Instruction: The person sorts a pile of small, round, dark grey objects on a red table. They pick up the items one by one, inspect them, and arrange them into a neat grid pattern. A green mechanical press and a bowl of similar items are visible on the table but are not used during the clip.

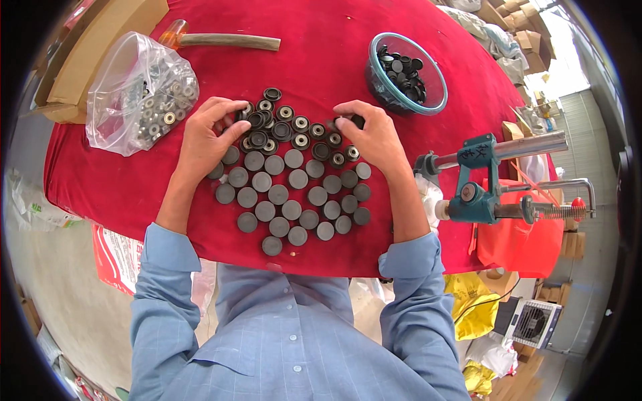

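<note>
Several black round wheels with metal bearings (285, 113) lie loosely grouped at the middle of the red-covered table, some overlapping. Nearer to me, several flat grey discs (277, 194) are spread out, smooth faces up. At the left edge of the wheels, my left hand (211, 128) has its thumb and fingers curled around a dark round piece, partly hidden. On the other side, my right hand (372, 135) pinches a black round piece (358, 121), mostly covered by the fingers, just above the wheels' right edge.
A clear plastic bag (114, 100) of small metal bearings sits left, beside a cardboard box (100, 47). Behind lies a hammer (227, 41) with an orange head. A clear bowl (438, 100) of black caps stands far right. A teal hand press (476, 180) is at the right edge.
</note>
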